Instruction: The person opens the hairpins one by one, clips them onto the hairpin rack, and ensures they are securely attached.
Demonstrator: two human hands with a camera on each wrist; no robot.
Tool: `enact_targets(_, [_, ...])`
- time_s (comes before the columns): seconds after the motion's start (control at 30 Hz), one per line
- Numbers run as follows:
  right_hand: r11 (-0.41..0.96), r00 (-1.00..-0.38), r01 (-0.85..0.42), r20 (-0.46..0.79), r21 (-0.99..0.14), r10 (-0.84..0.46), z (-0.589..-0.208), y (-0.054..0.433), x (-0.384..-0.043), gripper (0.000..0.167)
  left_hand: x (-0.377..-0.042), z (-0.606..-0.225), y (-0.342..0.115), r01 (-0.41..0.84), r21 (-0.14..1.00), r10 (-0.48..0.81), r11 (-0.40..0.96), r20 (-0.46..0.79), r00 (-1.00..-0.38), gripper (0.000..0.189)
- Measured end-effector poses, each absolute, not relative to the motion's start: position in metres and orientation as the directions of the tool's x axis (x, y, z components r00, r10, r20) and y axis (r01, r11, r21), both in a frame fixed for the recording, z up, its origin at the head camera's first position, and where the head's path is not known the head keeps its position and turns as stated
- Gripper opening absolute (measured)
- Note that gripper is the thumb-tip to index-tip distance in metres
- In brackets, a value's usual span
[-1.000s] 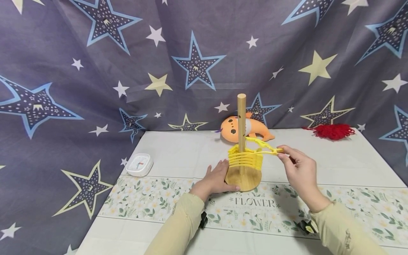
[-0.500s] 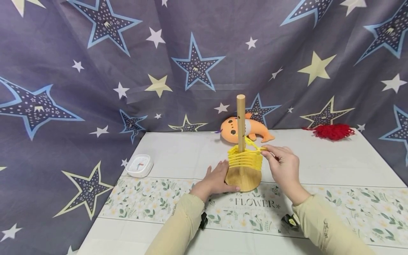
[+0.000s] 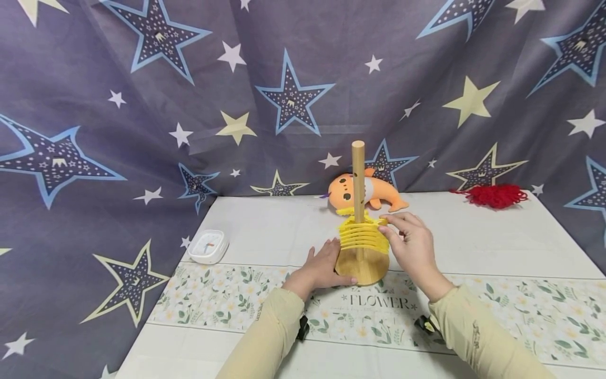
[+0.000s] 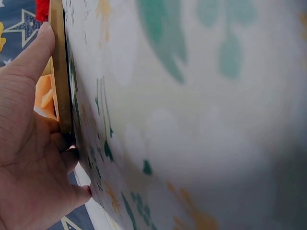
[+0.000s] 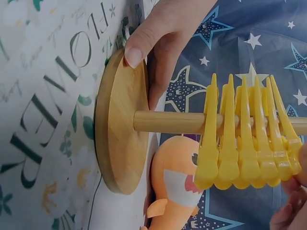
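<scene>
A wooden stand (image 3: 358,173) with a round base (image 5: 122,129) and an upright pole stands on the table. Several yellow plastic frames (image 5: 247,158) with tapered ends are stacked around the pole, above the base. My left hand (image 3: 323,267) grips the base at its left side, the thumb (image 5: 134,56) pressing on its rim; in the left wrist view the left hand (image 4: 29,124) lies along the base's edge. My right hand (image 3: 413,245) pinches the right end of the topmost yellow frame. Only some fingertips (image 5: 286,213) of it show in the right wrist view.
An orange plush toy (image 3: 341,192) lies behind the stand. A bundle of red yarn (image 3: 494,196) sits at the back right. A small white clock (image 3: 208,246) is at the left. A printed tablecloth (image 3: 521,242) covers the table, with a starred curtain (image 3: 293,31) behind.
My right hand has moved left toward the pole, bringing the top yellow frame around it and onto the stack. The left hand stays on the base.
</scene>
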State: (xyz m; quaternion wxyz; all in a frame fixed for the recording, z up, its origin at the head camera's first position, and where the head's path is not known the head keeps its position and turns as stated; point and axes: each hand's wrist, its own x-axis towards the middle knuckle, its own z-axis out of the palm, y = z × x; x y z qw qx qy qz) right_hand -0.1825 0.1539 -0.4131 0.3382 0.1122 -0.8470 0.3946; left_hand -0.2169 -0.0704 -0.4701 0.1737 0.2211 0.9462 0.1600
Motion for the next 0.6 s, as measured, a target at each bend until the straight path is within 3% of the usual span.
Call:
enact_targets(0.4, [0.609, -0.832, -0.427, 0.554, -0.668, 0.024, -0.416, 0.166, -0.179, 0.041, -0.219, -0.472, -0.071, 0.352, 0.387, 0.468, 0.852, -0.264, -0.844, 0.113])
enact_targets(0.6, [0.616, -0.828, -0.408, 0.557, -0.674, 0.062, -0.417, 0.177, -0.173, 0.033, -0.219, -0.470, -0.073, 0.332, 0.395, 0.454, 0.857, -0.271, -0.849, 0.112])
